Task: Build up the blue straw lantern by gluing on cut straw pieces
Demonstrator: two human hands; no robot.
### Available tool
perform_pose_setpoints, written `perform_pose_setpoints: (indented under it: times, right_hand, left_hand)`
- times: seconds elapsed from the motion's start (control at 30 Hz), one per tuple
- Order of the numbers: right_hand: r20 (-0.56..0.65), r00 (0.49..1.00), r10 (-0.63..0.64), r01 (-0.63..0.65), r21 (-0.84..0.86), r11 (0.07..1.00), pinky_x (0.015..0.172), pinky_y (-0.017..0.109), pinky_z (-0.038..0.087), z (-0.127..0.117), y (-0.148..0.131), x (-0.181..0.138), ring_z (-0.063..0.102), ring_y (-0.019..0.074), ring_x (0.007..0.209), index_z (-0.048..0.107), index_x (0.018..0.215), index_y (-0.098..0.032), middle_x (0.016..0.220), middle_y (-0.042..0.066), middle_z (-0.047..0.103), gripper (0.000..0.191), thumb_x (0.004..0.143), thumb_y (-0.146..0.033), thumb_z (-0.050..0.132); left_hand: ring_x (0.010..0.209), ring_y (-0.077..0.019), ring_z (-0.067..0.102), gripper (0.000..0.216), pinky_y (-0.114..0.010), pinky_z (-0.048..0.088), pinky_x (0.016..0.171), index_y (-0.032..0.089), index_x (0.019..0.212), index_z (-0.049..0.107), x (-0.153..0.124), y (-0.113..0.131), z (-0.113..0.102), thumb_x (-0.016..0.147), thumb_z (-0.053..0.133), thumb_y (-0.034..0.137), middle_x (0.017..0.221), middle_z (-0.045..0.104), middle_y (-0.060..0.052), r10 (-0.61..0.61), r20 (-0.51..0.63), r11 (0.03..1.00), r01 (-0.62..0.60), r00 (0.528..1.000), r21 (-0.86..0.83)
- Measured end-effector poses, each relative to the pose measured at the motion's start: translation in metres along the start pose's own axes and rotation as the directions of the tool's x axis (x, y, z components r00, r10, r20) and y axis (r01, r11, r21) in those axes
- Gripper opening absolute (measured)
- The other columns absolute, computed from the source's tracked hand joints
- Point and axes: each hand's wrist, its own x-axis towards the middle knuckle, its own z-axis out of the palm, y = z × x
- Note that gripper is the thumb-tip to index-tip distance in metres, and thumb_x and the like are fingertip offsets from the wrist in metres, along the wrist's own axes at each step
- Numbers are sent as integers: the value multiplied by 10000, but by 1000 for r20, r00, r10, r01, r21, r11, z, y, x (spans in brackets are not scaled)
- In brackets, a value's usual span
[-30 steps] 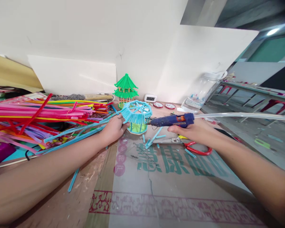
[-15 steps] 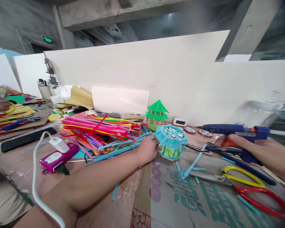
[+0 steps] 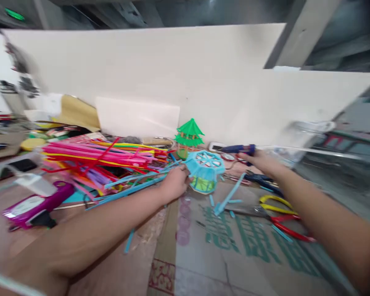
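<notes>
My left hand (image 3: 176,183) reaches in from the left, its curled fingers gripping the left edge of a small blue pipe-cleaner model (image 3: 205,170). The model has an open, spoked top and green panels around its lower part. My right hand (image 3: 260,161) is wrapped round the handle of a dark blue glue gun (image 3: 236,149), whose nozzle points left, behind and above the model's right side. A small green-roofed pavilion (image 3: 189,137) stands just behind the blue model. Motion blur softens the right hand's fingers.
Bundled coloured pipe cleaners (image 3: 98,154) lie left, beyond a purple power strip (image 3: 38,205) with a white plug. Scissors (image 3: 276,205) with yellow and red handles and blue offcuts (image 3: 231,193) lie on printed cardboard (image 3: 203,255). Pliers (image 3: 262,179) rest behind. A white board (image 3: 228,90) stands at the back.
My right hand has carried the glue gun forward and left, closer to the blue model. My left hand stays at the model's edge. The view has turned right and tilted down.
</notes>
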Motion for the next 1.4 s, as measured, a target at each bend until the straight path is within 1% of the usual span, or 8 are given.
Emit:
perform_pose_setpoints:
  times: [0.17, 0.3, 0.63, 0.87, 1.03, 1.1, 1.27, 1.4]
  right_hand:
    - [35, 998, 58, -57, -36, 998, 541, 261, 465, 17, 27, 9, 553, 156, 612, 666, 961, -159, 754, 56, 686, 395, 811, -522, 628]
    - [73, 996, 40, -37, -46, 998, 488, 234, 419, 19, 39, 9, 496, 122, 536, 655, 1022, -158, 722, 29, 662, 406, 850, -521, 594]
    - [121, 992, 20, 9, -234, 972, 748, 332, 506, 37, 25, 16, 652, 242, 828, 681, 1026, -136, 950, 123, 741, 342, 865, -428, 606]
    - [162, 986, -27, 94, -419, 903, 800, 324, 485, 6, 9, -3, 665, 259, 886, 711, 1029, -173, 970, 93, 748, 298, 785, -343, 692]
    - [153, 984, -87, 154, -503, 850, 830, 374, 459, -22, -19, -59, 652, 297, 935, 726, 920, -178, 986, 128, 729, 198, 846, -322, 612]
    - [258, 938, -231, 320, -387, 865, 815, 330, 471, -24, -34, -89, 654, 238, 886, 708, 894, -202, 946, 76, 724, 197, 881, -353, 583]
    - [562, 660, -498, 653, -103, 750, 827, 326, 483, -10, -56, -149, 638, 210, 942, 682, 1074, -251, 1035, 57, 689, 213, 911, -360, 601]
    - [461, 693, -554, 677, -152, 720, 874, 377, 489, 9, -53, -160, 622, 235, 1005, 645, 1152, -247, 1098, 91, 663, 238, 958, -317, 527]
  left_hand:
    - [1006, -289, 624, 206, -456, 501, 933, 164, 897, 666, 0, -7, 3, 925, 503, 287, 1020, 661, -140, 17, -6, 999, -17, 1000, 32]
    - [1019, -273, 621, 187, -448, 493, 955, 190, 903, 665, 0, -7, 4, 922, 505, 286, 986, 668, -113, 29, -23, 1000, -29, 999, 10]
    - [1098, -277, 603, 184, -457, 478, 996, 202, 984, 663, 0, -6, 2, 922, 506, 275, 1051, 675, -108, 59, -52, 998, -60, 997, -21]
    - [1123, -269, 592, 190, -447, 466, 1020, 191, 1018, 655, 1, -7, 2, 923, 512, 273, 1105, 667, -110, 60, -37, 998, -61, 998, -20]
    - [1137, -277, 589, 180, -454, 458, 1038, 188, 991, 661, 0, -7, 3, 914, 517, 263, 1092, 666, -112, 57, -37, 998, -58, 998, -24]
    - [1128, -277, 592, 182, -454, 459, 1037, 188, 977, 662, 0, -7, 3, 915, 510, 265, 1089, 667, -110, 57, -37, 998, -58, 998, -18]
    - [1092, -273, 604, 208, -447, 474, 1008, 168, 942, 654, 0, -9, 4, 929, 485, 288, 1088, 664, -119, 53, -17, 999, -53, 998, 14]
    - [1077, -279, 604, 230, -453, 482, 985, 157, 953, 649, 0, -9, 3, 937, 463, 292, 1081, 662, -132, 48, -3, 997, -48, 999, 55]
